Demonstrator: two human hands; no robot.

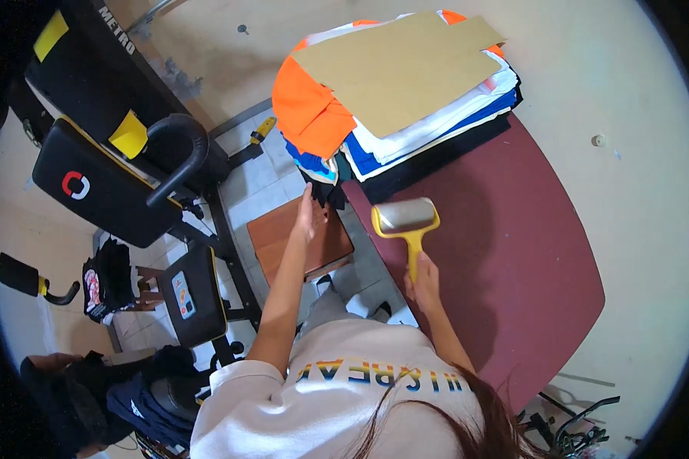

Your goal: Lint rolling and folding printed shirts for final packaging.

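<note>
My right hand (426, 282) grips the yellow handle of a lint roller (406, 216), its pale cylinder held up over the maroon tabletop (542, 269). Nothing is in my left hand (309, 215), which hangs with its fingers extended above a brown wooden stool (275, 235). Beyond both hands, a stack of folded garments (436, 146) in white, blue, cream and black lies at the table's far end. Orange cloth (310, 109) drapes over the stack's left side. A flat tan cardboard sheet (405, 69) rests on top.
A black exercise machine (109, 183) with yellow parts stands to the left. On its seat (198, 287) lies a phone (184, 294). Dark folded clothes (112, 281) are piled beyond it, and more dark clothing (143, 407) lies at lower left. A wall borders the table's right side.
</note>
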